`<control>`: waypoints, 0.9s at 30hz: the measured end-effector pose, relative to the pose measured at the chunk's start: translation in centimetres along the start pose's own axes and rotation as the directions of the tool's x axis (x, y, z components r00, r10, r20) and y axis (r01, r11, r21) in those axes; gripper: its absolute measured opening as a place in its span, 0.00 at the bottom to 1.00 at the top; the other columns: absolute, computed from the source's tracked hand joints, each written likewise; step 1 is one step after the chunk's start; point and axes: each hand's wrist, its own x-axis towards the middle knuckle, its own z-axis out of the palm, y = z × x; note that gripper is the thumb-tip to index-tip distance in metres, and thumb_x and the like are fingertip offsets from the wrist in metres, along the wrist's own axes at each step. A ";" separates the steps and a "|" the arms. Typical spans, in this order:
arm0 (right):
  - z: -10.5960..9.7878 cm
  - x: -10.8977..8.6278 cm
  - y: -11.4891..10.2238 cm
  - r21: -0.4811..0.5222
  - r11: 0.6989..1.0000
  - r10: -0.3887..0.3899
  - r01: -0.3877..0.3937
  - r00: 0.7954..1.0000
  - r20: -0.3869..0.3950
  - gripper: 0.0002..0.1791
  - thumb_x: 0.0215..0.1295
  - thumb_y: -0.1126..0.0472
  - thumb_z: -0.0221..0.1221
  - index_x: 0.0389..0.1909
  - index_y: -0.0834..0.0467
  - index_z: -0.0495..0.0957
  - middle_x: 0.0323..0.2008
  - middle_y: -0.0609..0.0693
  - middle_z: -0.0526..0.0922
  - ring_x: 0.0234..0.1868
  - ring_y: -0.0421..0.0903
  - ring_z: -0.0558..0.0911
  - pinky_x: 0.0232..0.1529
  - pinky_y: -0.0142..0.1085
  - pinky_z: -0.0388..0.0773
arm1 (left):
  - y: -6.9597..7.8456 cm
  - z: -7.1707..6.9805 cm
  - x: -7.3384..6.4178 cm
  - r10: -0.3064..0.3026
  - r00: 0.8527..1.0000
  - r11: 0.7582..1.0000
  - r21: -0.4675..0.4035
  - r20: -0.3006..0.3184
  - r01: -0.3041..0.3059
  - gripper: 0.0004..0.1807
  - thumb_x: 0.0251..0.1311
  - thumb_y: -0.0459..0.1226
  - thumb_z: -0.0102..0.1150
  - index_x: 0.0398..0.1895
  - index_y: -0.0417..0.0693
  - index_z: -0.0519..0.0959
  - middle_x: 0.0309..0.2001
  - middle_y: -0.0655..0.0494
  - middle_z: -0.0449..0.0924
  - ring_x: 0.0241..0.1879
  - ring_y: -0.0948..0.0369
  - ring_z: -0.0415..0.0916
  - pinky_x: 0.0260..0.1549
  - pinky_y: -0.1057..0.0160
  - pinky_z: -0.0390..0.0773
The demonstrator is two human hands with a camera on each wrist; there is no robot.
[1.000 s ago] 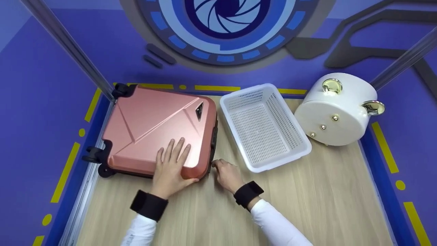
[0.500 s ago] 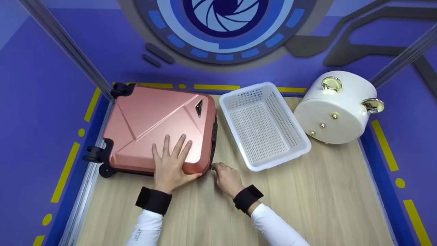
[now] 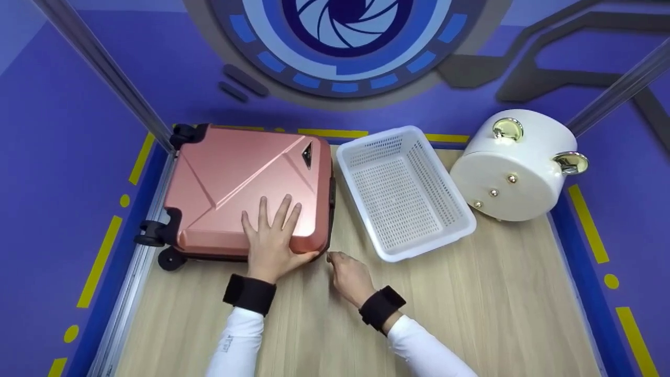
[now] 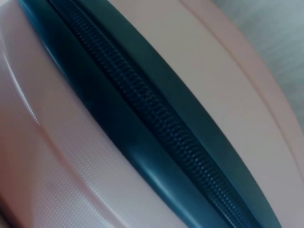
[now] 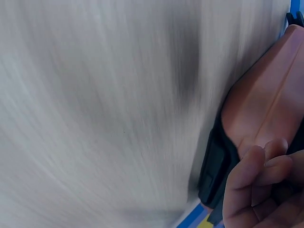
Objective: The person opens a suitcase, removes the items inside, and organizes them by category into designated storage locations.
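Note:
A pink hard-shell suitcase (image 3: 246, 173) lies flat on the left, its black wheels pointing left. My left hand (image 3: 272, 248) rests on its near right part, fingers spread over the shell and thumb along the edge. Close up in the left wrist view, a black zipper (image 4: 152, 107) runs along the suitcase's side. At the near right corner my right hand (image 3: 352, 275) has curled fingers, with thumb and fingertips pinched together beside the zipper seam. The zipper pull there is hidden by the fingers. In the right wrist view those pinching fingers (image 5: 254, 164) overlap the suitcase side.
A white plastic basket (image 3: 377, 248) stands right of the suitcase, a narrow gap between them. Farther right, a white drum-shaped object (image 3: 507, 193) with gold fittings lies on its side. Blue-purple walls (image 3: 172, 68) bound the wooden surface (image 3: 471, 298) at the back and sides.
The suitcase has shifted slightly right and turned, its right end moving toward the back. My left hand has moved right and farther back with it. My right hand has hardly moved.

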 end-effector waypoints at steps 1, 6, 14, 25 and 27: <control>-0.4 0.0 -0.4 -0.006 1.000 -0.004 0.004 1.000 -0.004 0.06 0.76 0.70 0.60 0.46 0.61 0.85 0.37 0.55 0.93 0.37 0.52 0.93 0.36 0.45 0.90 | 0.1 0.1 0.1 -0.006 1.000 1.000 0.000 0.010 0.006 0.67 0.35 0.76 0.82 0.82 0.58 0.76 0.84 0.51 0.74 0.82 0.28 0.67 0.70 0.13 0.65; -0.4 -0.4 -1.0 -0.029 1.000 0.000 0.000 1.000 -0.015 0.06 0.77 0.70 0.60 0.46 0.61 0.85 0.37 0.54 0.92 0.36 0.51 0.93 0.35 0.44 0.89 | 0.4 0.2 0.4 -0.021 0.999 1.000 -0.001 0.031 0.021 0.68 0.35 0.77 0.82 0.83 0.57 0.75 0.85 0.51 0.72 0.83 0.28 0.66 0.71 0.13 0.63; 0.3 -1.0 -1.5 -0.057 0.996 0.065 -0.065 0.998 0.013 0.07 0.75 0.70 0.62 0.47 0.62 0.86 0.36 0.55 0.92 0.35 0.53 0.92 0.34 0.46 0.90 | 0.7 0.4 0.8 -0.001 1.000 1.000 0.014 0.013 0.001 0.69 0.33 0.78 0.81 0.82 0.58 0.75 0.84 0.51 0.73 0.82 0.29 0.67 0.70 0.13 0.65; 1.3 -1.2 -2.7 -0.067 0.998 0.016 -0.018 0.999 -0.038 0.07 0.73 0.69 0.61 0.46 0.61 0.86 0.33 0.54 0.91 0.31 0.52 0.91 0.30 0.46 0.87 | 0.6 0.1 0.8 -0.015 0.998 0.999 0.049 0.061 0.012 0.68 0.36 0.78 0.79 0.84 0.58 0.74 0.86 0.52 0.71 0.83 0.29 0.65 0.71 0.13 0.65; 0.9 -1.0 -3.4 -0.097 0.995 0.035 -0.034 0.999 0.004 0.07 0.75 0.68 0.62 0.46 0.61 0.87 0.33 0.54 0.92 0.32 0.51 0.91 0.32 0.44 0.88 | 0.5 0.0 0.7 -0.016 0.998 0.999 0.049 0.055 0.013 0.68 0.36 0.78 0.79 0.83 0.58 0.74 0.85 0.51 0.71 0.82 0.28 0.66 0.70 0.13 0.65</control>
